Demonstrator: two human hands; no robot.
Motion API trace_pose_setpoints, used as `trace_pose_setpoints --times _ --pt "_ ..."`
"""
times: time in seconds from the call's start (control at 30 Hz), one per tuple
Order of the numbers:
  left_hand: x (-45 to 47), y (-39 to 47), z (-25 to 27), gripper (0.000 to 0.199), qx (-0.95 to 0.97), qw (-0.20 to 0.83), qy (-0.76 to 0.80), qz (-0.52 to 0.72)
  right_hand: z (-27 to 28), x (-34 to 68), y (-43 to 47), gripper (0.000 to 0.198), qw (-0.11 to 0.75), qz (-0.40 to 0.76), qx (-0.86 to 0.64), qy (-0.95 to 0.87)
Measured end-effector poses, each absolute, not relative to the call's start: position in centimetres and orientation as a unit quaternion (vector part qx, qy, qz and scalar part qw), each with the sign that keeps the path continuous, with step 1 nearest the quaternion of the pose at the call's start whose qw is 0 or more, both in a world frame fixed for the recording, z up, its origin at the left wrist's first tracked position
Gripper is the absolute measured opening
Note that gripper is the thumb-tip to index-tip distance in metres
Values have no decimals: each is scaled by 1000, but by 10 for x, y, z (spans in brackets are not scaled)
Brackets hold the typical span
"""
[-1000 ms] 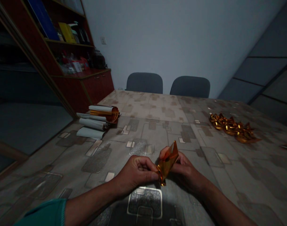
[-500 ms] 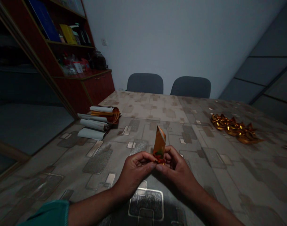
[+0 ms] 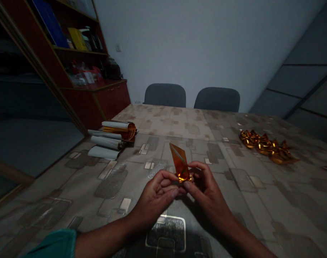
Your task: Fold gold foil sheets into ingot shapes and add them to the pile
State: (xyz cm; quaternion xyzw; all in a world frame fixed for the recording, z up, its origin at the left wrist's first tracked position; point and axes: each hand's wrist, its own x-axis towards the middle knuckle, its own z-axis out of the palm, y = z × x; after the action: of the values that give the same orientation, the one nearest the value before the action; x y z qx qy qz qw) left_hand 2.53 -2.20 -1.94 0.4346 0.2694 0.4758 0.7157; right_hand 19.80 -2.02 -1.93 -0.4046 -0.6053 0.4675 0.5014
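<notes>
A folded piece of shiny gold foil paper stands upright between my two hands above the table, tilted a little to the left, with a pale strip across its face. My left hand pinches its lower left edge with curled fingers. At the lower right, my right hand grips it with thumb and fingers. The foil's bottom edge looks crumpled and is partly hidden by my fingers.
Several folded gold foil shapes lie grouped at the right of the patterned table. Bent stacks of gold-and-white paper sheets rest at the left. Two grey chairs stand behind the far edge; a red cabinet is at back left.
The foil paper has turned and tipped leftward, showing a wider face. My right hand has shifted slightly up and right; my left thumb has moved back from the foil's base.
</notes>
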Motion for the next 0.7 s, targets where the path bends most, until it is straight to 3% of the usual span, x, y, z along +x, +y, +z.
trace_pose_setpoints --times 0.1,0.23,0.37,0.53,0.7 --pt "26 -22 -18 27 437 715 273 473 -17 199 -21 30 512 428 -418 -616" --pt "25 -22 -19 28 439 717 272 468 -12 201 -20 2 488 434 -395 -646" --pt "21 -16 -21 31 421 707 295 486 -2 206 -17 9 460 437 -393 -665" --pt "18 -7 -24 54 409 694 355 474 5 209 -13 11 411 367 -391 -737" --pt "21 -7 -29 50 417 668 400 470 1 211 -12 13 382 364 -395 -752"
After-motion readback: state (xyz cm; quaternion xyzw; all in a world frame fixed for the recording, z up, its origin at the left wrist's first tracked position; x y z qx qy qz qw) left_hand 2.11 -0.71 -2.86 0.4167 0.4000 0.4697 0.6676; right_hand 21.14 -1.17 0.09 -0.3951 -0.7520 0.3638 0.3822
